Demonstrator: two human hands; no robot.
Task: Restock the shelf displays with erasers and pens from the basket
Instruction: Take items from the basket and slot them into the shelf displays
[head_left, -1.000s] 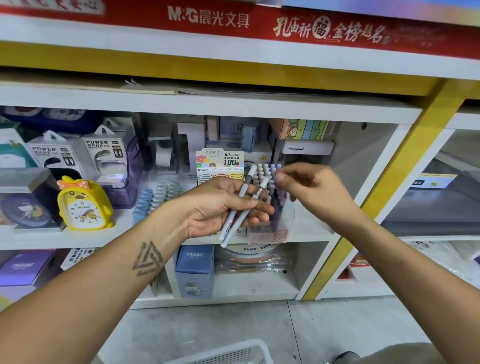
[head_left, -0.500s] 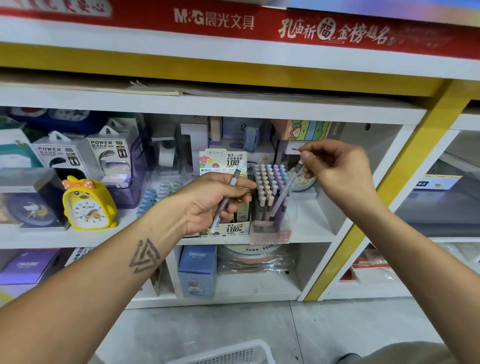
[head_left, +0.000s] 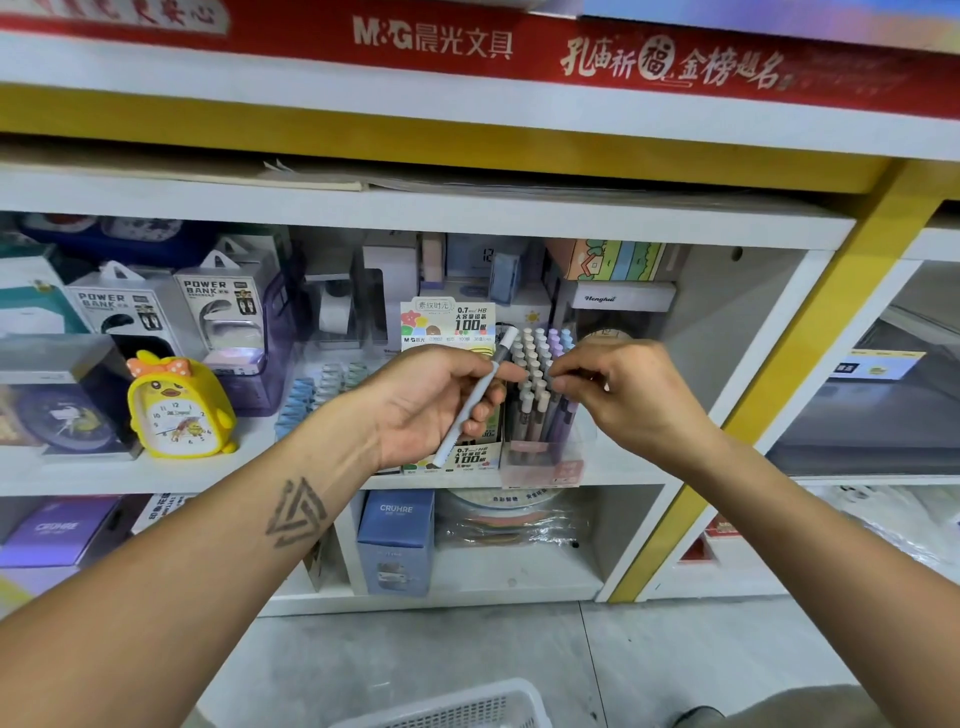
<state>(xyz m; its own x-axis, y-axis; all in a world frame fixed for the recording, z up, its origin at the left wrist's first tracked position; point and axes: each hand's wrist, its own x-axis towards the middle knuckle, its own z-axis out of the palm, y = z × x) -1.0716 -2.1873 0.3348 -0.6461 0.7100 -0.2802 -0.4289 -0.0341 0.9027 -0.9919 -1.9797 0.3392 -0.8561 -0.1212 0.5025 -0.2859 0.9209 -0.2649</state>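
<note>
— Where the view starts, at the bottom edge, what's nearest?

— The white basket (head_left: 457, 709), only its meshed rim showing above the grey floor. What it holds can't be seen.

— And the hands?

— Both are raised in front of the middle shelf (head_left: 130, 475). The left hand (head_left: 431, 400) has its fingers curled round one pen (head_left: 475, 397), which runs on a slant, pale cap up and to the right, the lower tip poking out below the palm over a box of pencil leads (head_left: 449, 325).

— The right one?

— The right hand (head_left: 631, 392) is just beside it, fingertips (head_left: 563, 382) bunched together over the capped tops in the clear pen display (head_left: 540, 415). They seem to pinch the top of a pen standing there, though the grip is partly blurred.

— Where does that display sit?

— On the middle shelf, touching the right side of the lead box, its rows of white, lilac and blue caps upright.

— Further back?

— To the left stand a yellow duck alarm clock (head_left: 176, 410) and two boxed power banks (head_left: 176, 312). Behind the display, assorted small boxes. Below, a blue box marked CRUHRE (head_left: 397, 540). Along the top runs a red M&G banner (head_left: 431, 41).
</note>
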